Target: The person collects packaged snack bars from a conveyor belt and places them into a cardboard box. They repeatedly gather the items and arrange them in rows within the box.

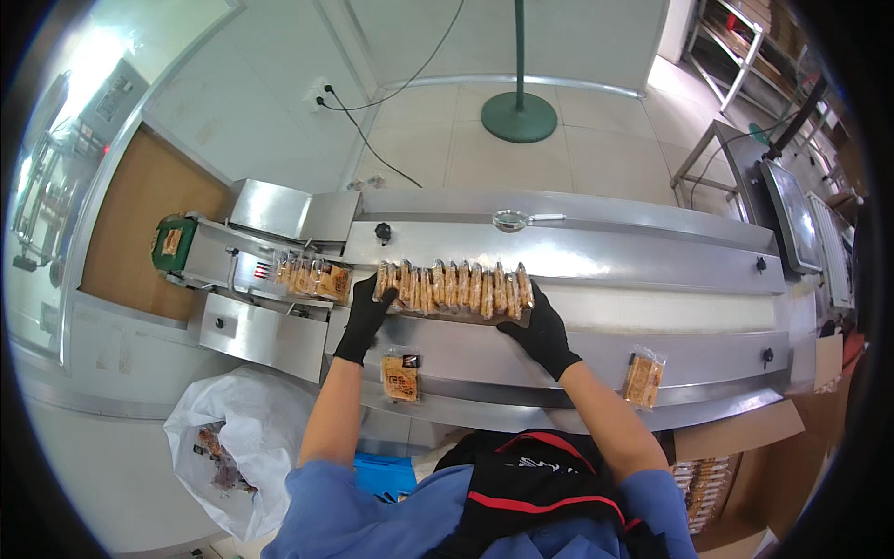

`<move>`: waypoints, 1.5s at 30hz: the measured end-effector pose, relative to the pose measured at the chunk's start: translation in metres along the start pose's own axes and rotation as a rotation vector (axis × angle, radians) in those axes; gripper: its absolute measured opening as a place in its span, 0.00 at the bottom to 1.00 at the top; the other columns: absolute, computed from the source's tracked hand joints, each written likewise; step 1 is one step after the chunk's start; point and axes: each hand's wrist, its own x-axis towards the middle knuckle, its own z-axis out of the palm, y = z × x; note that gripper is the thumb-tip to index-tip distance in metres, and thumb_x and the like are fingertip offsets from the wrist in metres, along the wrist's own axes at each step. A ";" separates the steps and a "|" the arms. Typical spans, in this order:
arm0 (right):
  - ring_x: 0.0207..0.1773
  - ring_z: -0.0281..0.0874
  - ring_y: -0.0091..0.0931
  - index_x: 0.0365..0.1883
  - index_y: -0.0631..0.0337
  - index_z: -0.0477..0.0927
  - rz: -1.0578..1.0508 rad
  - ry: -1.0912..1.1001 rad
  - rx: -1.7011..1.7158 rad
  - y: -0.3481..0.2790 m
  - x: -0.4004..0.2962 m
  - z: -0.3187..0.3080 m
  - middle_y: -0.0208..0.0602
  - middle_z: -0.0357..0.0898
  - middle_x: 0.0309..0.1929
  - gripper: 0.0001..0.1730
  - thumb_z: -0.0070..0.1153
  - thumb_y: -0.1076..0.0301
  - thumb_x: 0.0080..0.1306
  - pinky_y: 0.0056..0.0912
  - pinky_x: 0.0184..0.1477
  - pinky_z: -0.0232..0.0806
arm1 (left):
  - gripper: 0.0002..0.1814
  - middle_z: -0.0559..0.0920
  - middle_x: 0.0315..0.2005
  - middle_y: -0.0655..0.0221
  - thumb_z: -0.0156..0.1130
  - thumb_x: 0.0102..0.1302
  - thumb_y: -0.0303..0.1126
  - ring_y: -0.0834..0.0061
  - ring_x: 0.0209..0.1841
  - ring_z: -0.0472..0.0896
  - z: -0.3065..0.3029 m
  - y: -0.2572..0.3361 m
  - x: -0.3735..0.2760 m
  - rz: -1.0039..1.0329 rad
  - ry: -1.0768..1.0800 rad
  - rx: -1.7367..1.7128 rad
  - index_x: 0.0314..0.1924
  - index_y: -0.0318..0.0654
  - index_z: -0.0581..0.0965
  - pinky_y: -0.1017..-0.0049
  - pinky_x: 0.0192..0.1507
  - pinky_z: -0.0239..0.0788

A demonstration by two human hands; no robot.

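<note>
A row of several clear-wrapped snack packs (454,288) stands on edge over the conveyor, pressed together between my two hands. My left hand (370,314), in a black glove, grips the left end with the thumb along the near side. At the right end my right hand (541,325), also black-gloved, closes the row. More wrapped packs (307,274) lie bunched on the infeed chute just left of my left hand. One loose pack (401,377) lies flat on the near metal ledge below my left hand. Another pack (644,379) rests on that ledge, right of my right forearm.
A magnifying glass (512,221) lies on the conveyor's far ledge. The white belt (663,307) runs rightward. Near me are a white sack (237,419) at left and an open carton (740,433) holding packs at right. A monitor (789,216) stands beyond the right end.
</note>
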 end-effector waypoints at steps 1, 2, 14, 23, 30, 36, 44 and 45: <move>0.69 0.74 0.49 0.77 0.65 0.58 0.008 -0.004 0.019 0.001 0.000 -0.004 0.54 0.73 0.69 0.60 0.82 0.58 0.53 0.46 0.68 0.70 | 0.39 0.86 0.43 0.58 0.84 0.54 0.48 0.60 0.51 0.84 0.005 0.003 -0.003 0.219 -0.019 0.119 0.59 0.32 0.79 0.59 0.55 0.75; 0.69 0.74 0.49 0.77 0.65 0.58 0.016 -0.008 0.038 0.001 0.000 -0.007 0.54 0.73 0.69 0.60 0.82 0.58 0.53 0.46 0.68 0.70 | 0.46 0.83 0.49 0.57 0.86 0.50 0.46 0.60 0.56 0.81 0.010 0.006 -0.007 0.201 -0.056 0.033 0.65 0.34 0.74 0.59 0.58 0.74; 0.54 0.86 0.44 0.70 0.66 0.61 0.127 0.215 0.067 -0.039 0.009 -0.050 0.52 0.85 0.53 0.56 0.81 0.48 0.54 0.43 0.56 0.77 | 0.78 0.59 0.78 0.45 0.89 0.45 0.45 0.50 0.78 0.63 0.028 0.096 0.016 0.048 -0.075 -0.096 0.83 0.41 0.39 0.58 0.74 0.62; 0.33 0.89 0.45 0.78 0.85 0.38 0.541 -0.150 -0.489 -0.056 -0.069 -0.122 0.55 0.86 0.28 0.82 0.59 0.17 0.57 0.45 0.36 0.80 | 0.75 0.83 0.33 0.45 0.67 0.52 0.80 0.49 0.35 0.87 0.064 0.182 -0.049 -0.080 -0.576 0.657 0.84 0.41 0.41 0.57 0.32 0.78; 0.28 0.87 0.41 0.78 0.84 0.40 0.473 -0.016 -0.519 -0.051 -0.074 -0.111 0.50 0.85 0.25 0.80 0.59 0.18 0.57 0.43 0.28 0.77 | 0.75 0.86 0.37 0.41 0.72 0.55 0.72 0.45 0.37 0.88 0.067 0.191 -0.057 -0.221 -0.470 0.538 0.83 0.41 0.36 0.53 0.35 0.79; 0.33 0.88 0.45 0.79 0.81 0.40 0.479 0.007 -0.376 -0.047 -0.082 -0.115 0.56 0.86 0.29 0.75 0.57 0.22 0.62 0.46 0.32 0.77 | 0.68 0.81 0.52 0.30 0.66 0.65 0.69 0.38 0.53 0.84 0.072 0.160 -0.077 -0.153 -0.328 0.318 0.82 0.37 0.35 0.53 0.52 0.78; 0.54 0.84 0.56 0.79 0.69 0.55 0.371 -0.102 -0.097 0.016 -0.102 -0.128 0.74 0.78 0.58 0.56 0.58 0.34 0.70 0.52 0.54 0.76 | 0.66 0.58 0.77 0.36 0.72 0.66 0.58 0.52 0.80 0.59 0.059 0.129 -0.079 -0.334 -0.448 -0.047 0.81 0.26 0.39 0.64 0.77 0.54; 0.56 0.83 0.56 0.78 0.69 0.56 0.497 -0.072 0.027 0.008 -0.102 -0.130 0.73 0.79 0.58 0.56 0.59 0.33 0.69 0.52 0.56 0.75 | 0.66 0.58 0.77 0.36 0.74 0.65 0.57 0.53 0.80 0.59 0.057 0.133 -0.080 -0.249 -0.449 -0.041 0.81 0.26 0.40 0.63 0.77 0.54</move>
